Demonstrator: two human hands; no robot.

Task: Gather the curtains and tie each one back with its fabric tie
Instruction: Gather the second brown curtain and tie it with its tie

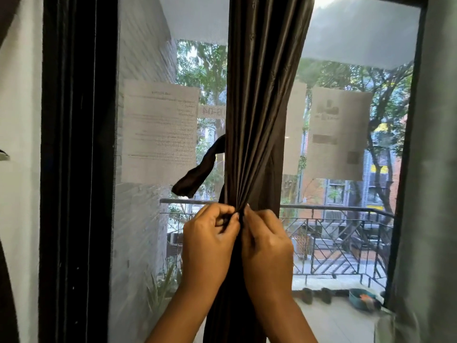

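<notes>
Hands: your left hand (pixel 210 233) and right hand (pixel 265 236) both pinch the fabric tie (pixel 197 169) at the waist of the curtain (pixel 257 120), knuckles almost meeting.
Curtain: bunched mid-window, so the band can cinch it.
Tie: one tail flung up left, likely mid-knot.
Glass: papers (pixel 158 129) taped either side.

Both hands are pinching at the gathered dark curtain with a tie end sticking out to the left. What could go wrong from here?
1. The loose tie end juts free on the left; if the left hand or right hand eases, the wrap may slacken.
2. The dark curtain fans out above the pinch, so folds could slip out.
</notes>
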